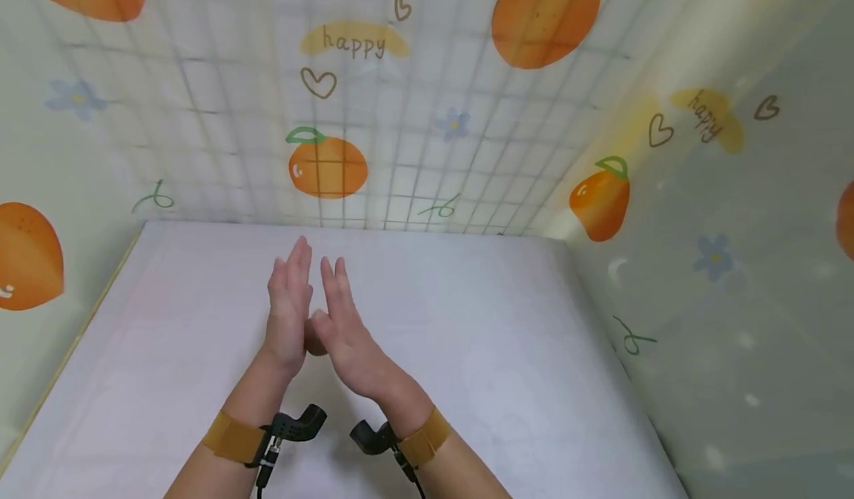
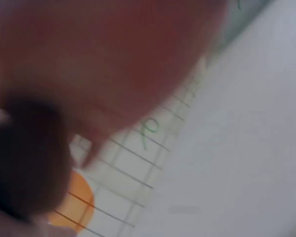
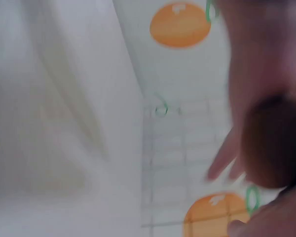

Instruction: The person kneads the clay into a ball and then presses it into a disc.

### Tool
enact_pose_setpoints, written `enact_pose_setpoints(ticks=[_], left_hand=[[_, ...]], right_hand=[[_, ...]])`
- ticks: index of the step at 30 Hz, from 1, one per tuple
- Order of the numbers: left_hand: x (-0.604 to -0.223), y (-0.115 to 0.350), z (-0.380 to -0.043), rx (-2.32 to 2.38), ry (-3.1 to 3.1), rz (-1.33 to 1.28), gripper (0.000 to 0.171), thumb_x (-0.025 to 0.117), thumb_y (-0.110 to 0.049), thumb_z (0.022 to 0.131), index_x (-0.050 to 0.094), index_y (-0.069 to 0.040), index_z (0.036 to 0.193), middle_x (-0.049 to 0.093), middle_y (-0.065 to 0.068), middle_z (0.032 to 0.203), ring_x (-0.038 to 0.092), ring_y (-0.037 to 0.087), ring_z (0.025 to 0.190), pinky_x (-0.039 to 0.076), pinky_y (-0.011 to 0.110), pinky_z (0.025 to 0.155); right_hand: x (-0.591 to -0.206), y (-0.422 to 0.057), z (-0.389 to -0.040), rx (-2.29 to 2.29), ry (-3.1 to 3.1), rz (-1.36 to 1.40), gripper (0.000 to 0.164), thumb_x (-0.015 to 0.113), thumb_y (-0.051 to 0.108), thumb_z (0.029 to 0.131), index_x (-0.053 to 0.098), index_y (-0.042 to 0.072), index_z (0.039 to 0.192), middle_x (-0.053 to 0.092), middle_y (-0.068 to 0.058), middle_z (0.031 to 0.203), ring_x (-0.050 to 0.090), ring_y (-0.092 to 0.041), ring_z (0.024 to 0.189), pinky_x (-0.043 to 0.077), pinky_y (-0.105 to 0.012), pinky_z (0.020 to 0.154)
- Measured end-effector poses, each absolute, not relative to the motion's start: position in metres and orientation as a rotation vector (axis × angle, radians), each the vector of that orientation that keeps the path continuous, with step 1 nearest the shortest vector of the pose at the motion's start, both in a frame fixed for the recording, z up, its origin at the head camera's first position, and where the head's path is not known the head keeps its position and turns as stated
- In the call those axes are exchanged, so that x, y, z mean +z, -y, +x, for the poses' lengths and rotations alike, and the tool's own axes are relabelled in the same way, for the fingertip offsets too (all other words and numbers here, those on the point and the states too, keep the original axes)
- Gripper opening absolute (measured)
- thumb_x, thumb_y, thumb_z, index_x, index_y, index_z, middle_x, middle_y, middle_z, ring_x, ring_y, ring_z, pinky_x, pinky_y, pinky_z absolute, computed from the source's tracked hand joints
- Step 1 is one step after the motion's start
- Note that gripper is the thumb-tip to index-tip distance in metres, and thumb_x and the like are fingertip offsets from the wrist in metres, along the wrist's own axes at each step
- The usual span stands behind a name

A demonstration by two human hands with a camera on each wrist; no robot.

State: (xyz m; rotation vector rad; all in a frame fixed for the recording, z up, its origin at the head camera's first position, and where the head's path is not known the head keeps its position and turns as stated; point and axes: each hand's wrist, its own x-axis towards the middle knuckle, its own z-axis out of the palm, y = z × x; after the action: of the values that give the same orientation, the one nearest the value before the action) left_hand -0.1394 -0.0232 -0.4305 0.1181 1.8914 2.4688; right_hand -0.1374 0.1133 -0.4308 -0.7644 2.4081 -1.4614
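A brown, rounded, ball-like object (image 1: 315,339) sits between my two palms, partly covered by the hands in the head view. My left hand (image 1: 288,321) stands upright on its left side, palm inward and fingers straight. Facing it, my right hand (image 1: 350,343) leans toward the left, two fingers extended and the thumb side close to the object. The fingertips of the two hands are apart. In the left wrist view the brown object (image 2: 32,163) is dark and blurred at the lower left; in the right wrist view the same object (image 3: 274,143) appears rounded at the right edge.
A white-covered table (image 1: 467,351) lies beneath the hands. Behind it hangs a curtain (image 1: 400,113) printed with oranges over a wire grid, and another printed curtain (image 1: 734,321) runs along the right. Black wrist cameras (image 1: 300,423) on tan bands trail cables.
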Motion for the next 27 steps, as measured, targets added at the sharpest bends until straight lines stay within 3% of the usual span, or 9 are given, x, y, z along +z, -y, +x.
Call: enact_pose_setpoints(ticks=[4,7,11,15,19,21,22,23,27], left_hand=[[-0.441,0.018,-0.138,2.413,-1.800,0.069,0.080,0.010,-0.081,0.103,0.003,-0.042,0.173,0.003,-0.020,0.181,-0.003,0.015,0.168,-0.003,0.063,0.134],[-0.449,0.011,-0.130,2.423,-1.755,0.150,0.080,0.008,-0.079,0.105,0.009,-0.039,0.173,0.014,-0.011,0.181,0.006,0.021,0.167,0.006,0.064,0.133],[-0.446,0.006,-0.119,2.458,-1.725,0.265,0.078,0.004,-0.073,0.106,0.011,-0.034,0.173,0.023,-0.004,0.179,0.013,0.024,0.165,0.007,0.067,0.130],[-0.433,0.011,-0.117,2.472,-1.767,0.280,0.080,0.007,-0.076,0.104,0.004,-0.035,0.174,0.015,-0.008,0.181,0.008,0.023,0.168,-0.004,0.073,0.129],[-0.427,0.020,-0.125,2.503,-1.845,0.210,0.084,0.010,-0.077,0.104,0.005,-0.033,0.174,0.010,-0.011,0.182,0.005,0.015,0.169,-0.007,0.064,0.133],[-0.429,0.024,-0.130,2.508,-1.867,0.147,0.083,0.010,-0.077,0.104,0.006,-0.033,0.174,0.009,-0.014,0.182,0.003,0.009,0.168,-0.005,0.060,0.134],[-0.430,0.026,-0.133,2.505,-1.868,0.110,0.082,0.009,-0.076,0.104,0.006,-0.034,0.174,0.008,-0.015,0.181,0.002,0.007,0.168,-0.005,0.058,0.135],[-0.432,0.027,-0.134,2.496,-1.856,0.069,0.081,0.009,-0.077,0.104,0.006,-0.036,0.174,0.007,-0.017,0.181,0.002,0.008,0.168,-0.005,0.059,0.134],[-0.443,0.023,-0.137,2.447,-1.762,-0.005,0.079,0.010,-0.080,0.103,0.005,-0.043,0.173,0.009,-0.021,0.180,0.001,0.011,0.168,-0.002,0.061,0.134]], right_hand=[[-0.411,-0.109,-0.132,-1.348,-2.538,-0.951,0.084,0.013,0.081,0.104,-0.011,0.037,0.172,-0.027,0.012,0.177,-0.020,-0.016,0.167,0.011,-0.071,0.131],[-0.400,-0.108,-0.143,-1.303,-2.612,-0.969,0.076,0.015,0.075,0.108,-0.009,0.040,0.171,-0.027,0.012,0.177,-0.023,-0.013,0.166,0.008,-0.069,0.132],[-0.402,-0.112,-0.163,-1.367,-2.618,-0.850,0.068,0.017,0.066,0.111,-0.007,0.041,0.170,-0.026,0.013,0.177,-0.020,-0.013,0.166,0.011,-0.069,0.132],[-0.419,-0.117,-0.169,-1.507,-2.476,-0.672,0.073,0.019,0.077,0.107,-0.007,0.048,0.169,-0.024,0.018,0.176,-0.013,-0.016,0.168,0.010,-0.074,0.129],[-0.433,-0.117,-0.156,-1.561,-2.337,-0.632,0.084,0.022,0.091,0.097,-0.009,0.054,0.166,-0.023,0.025,0.175,-0.014,-0.014,0.167,0.006,-0.075,0.129],[-0.434,-0.114,-0.146,-1.551,-2.308,-0.683,0.088,0.022,0.093,0.095,-0.009,0.054,0.167,-0.023,0.025,0.175,-0.013,-0.014,0.167,0.008,-0.073,0.129],[-0.434,-0.112,-0.142,-1.542,-2.298,-0.720,0.089,0.022,0.092,0.096,-0.010,0.052,0.168,-0.024,0.024,0.175,-0.001,-0.014,0.168,0.016,-0.071,0.129],[-0.432,-0.110,-0.138,-1.525,-2.304,-0.762,0.090,0.022,0.092,0.096,-0.009,0.049,0.169,-0.024,0.022,0.176,-0.001,-0.015,0.168,0.022,-0.069,0.129],[-0.418,-0.106,-0.132,-1.416,-2.406,-0.898,0.095,0.014,0.092,0.096,-0.008,0.040,0.172,-0.026,0.016,0.176,-0.005,-0.018,0.169,0.023,-0.069,0.129]])
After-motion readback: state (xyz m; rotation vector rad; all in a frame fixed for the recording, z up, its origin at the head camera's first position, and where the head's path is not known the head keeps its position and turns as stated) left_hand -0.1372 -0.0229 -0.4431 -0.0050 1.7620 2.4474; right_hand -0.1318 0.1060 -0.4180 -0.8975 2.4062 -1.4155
